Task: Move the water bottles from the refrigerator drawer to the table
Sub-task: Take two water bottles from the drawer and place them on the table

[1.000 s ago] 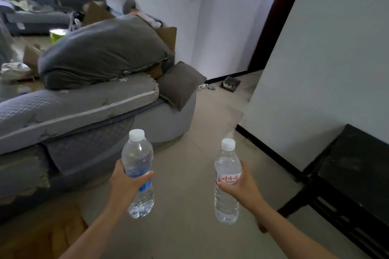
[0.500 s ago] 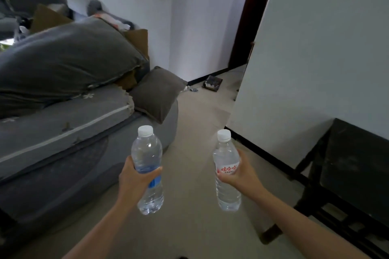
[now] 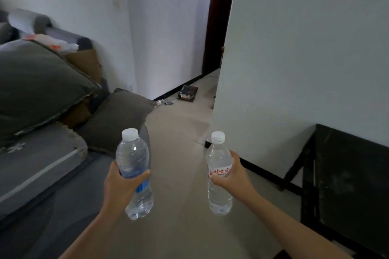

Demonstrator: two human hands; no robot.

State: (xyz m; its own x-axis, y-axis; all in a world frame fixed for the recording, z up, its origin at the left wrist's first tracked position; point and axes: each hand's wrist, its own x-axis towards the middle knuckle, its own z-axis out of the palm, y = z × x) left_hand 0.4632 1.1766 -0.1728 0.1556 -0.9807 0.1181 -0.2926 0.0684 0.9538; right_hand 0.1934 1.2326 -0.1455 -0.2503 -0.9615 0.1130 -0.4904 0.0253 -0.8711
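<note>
While both arms reach forward, each hand carries one water bottle. Both bottles hang in the air above the floor (image 3: 181,227), to the left of the black tabletop (image 3: 353,174) and clear of it.

The left hand (image 3: 121,183) wraps round the middle of the blue-label bottle (image 3: 132,153), with the thumb across the front and the fingers curled behind, so most of the label is covered. This bottle leans slightly, its white cap tipped away from the tabletop. The right hand (image 3: 233,176) grips the red-label bottle (image 3: 220,197) at its label, fingers curled round the side nearer the tabletop, and this bottle stands close to upright.

Both bottles are clear, hold water and have white caps on. The red-label bottle is the nearer of the two to the tabletop, yet well apart from it. The blue-label bottle is farther left, with a gap between the pair.

The tabletop is dark and scuffed and stands against a white wall (image 3: 305,48), its legs on the floor. Far to the left of the tabletop, a grey sofa (image 3: 42,174) carries a large grey cushion (image 3: 35,86) and a smaller dark cushion (image 3: 117,120). Beyond the tabletop, past the corner of the wall, a dark door frame (image 3: 219,17) rises, and a small dark object (image 3: 188,92) lies on the floor near it.
</note>
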